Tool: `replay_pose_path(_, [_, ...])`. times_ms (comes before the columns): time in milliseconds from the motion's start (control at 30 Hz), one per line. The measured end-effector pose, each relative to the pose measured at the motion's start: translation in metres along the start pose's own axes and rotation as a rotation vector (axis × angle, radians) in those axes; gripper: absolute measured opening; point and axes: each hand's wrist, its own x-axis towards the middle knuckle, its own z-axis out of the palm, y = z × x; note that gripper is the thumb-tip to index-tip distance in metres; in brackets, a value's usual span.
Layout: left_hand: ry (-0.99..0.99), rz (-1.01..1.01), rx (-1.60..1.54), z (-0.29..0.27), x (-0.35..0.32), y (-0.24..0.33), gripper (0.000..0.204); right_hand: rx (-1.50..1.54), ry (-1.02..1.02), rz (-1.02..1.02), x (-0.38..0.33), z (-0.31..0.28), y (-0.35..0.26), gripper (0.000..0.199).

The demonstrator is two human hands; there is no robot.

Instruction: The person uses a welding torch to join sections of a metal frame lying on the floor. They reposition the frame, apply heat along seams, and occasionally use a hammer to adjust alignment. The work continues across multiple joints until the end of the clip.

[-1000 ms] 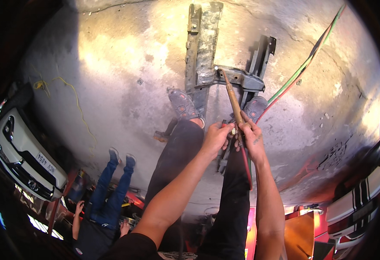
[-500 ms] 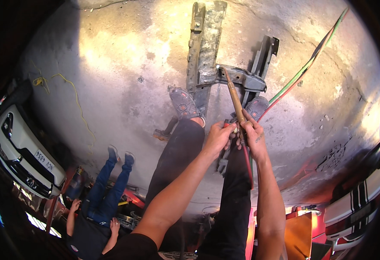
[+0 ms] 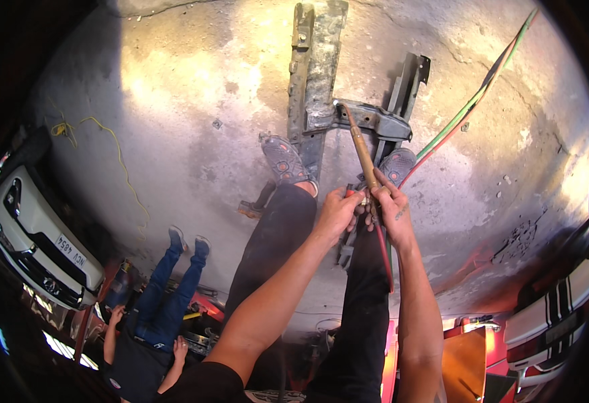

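Brass torch (image 3: pixel 361 151) gripped by both hands close together, left hand (image 3: pixel 338 213) & right hand (image 3: pixel 392 216) clamped on its handle; tip over grey metal frame (image 3: pixel 321 87) lying on concrete floor (image 3: pixel 173 101), hoses (image 3: pixel 472 104) trailing toward floor's far right.

1. White rectangular licence plate with dark characters (image 3: pixel 70 251): mounted on the front bumper of the white car, at the 8 o'clock position of the head view. The plate sits tilted in the frame, below the car's grille and just beside the lower air intake.
2. No packages, signs or screens can be made out elsewhere; the dark rim at 6 to 7 o'clock is too dim to tell.
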Motion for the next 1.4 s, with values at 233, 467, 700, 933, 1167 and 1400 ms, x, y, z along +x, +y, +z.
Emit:
replay_pose_path(233, [-0.005,-0.022,0.027,-0.0017,-0.0009,0.0019,0.025,0.010,0.011,0.007,-0.0050,0.0029,-0.0031,0.060])
replay_pose_path(467, [-0.007,-0.033,0.018,-0.0005,-0.0006,0.0029,0.026,-0.011,0.007,0.004,-0.0035,0.0007,-0.0024,0.061])
replay_pose_path(700, [-0.004,-0.008,-0.045,0.0025,0.0014,0.0015,0.022,-0.010,0.016,0.013,-0.0055,0.0023,-0.0033,0.061])
replay_pose_path(933, [0.019,-0.004,-0.031,0.0033,-0.0007,0.0041,0.022,-0.003,0.011,0.020,-0.0048,0.0029,-0.0021,0.061])
replay_pose_path(1167, [0.020,-0.018,0.048,0.0025,-0.0025,0.0070,0.026,0.022,0.012,0.014,-0.0048,0.0018,-0.0003,0.061])
replay_pose_path(1400, [0.000,-0.019,0.068,0.0016,-0.0019,0.0039,0.030,0.025,0.011,0.012,-0.0047,0.0010,0.0019,0.062])
